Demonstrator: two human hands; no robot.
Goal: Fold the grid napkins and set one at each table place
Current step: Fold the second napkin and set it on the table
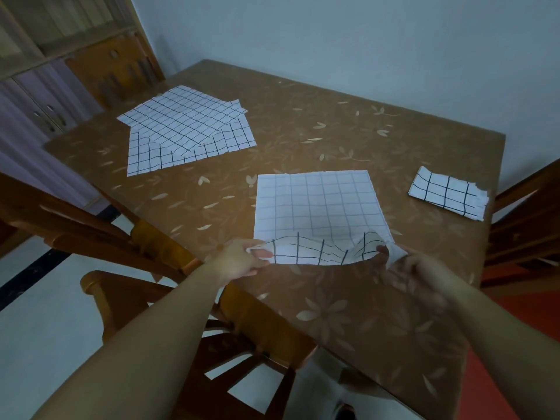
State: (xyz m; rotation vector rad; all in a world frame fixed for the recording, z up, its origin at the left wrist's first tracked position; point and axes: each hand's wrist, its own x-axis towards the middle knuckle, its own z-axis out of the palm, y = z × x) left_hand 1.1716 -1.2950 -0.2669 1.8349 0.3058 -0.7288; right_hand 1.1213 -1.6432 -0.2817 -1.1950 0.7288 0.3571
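A white grid napkin (318, 204) lies spread on the brown table (333, 131) in front of me. Its near edge is lifted and curled over, showing bolder black lines. My left hand (242, 260) pinches the near left corner. My right hand (406, 271), blurred, pinches the near right corner. A loose pile of unfolded grid napkins (185, 128) lies at the far left of the table. One folded grid napkin (448, 194) rests near the right edge.
A wooden chair (169, 298) stands pushed against the near left side of the table. Another wooden chair (524, 225) stands at the right side and a third (118, 71) at the far left corner. A cabinet (39, 101) fills the left wall.
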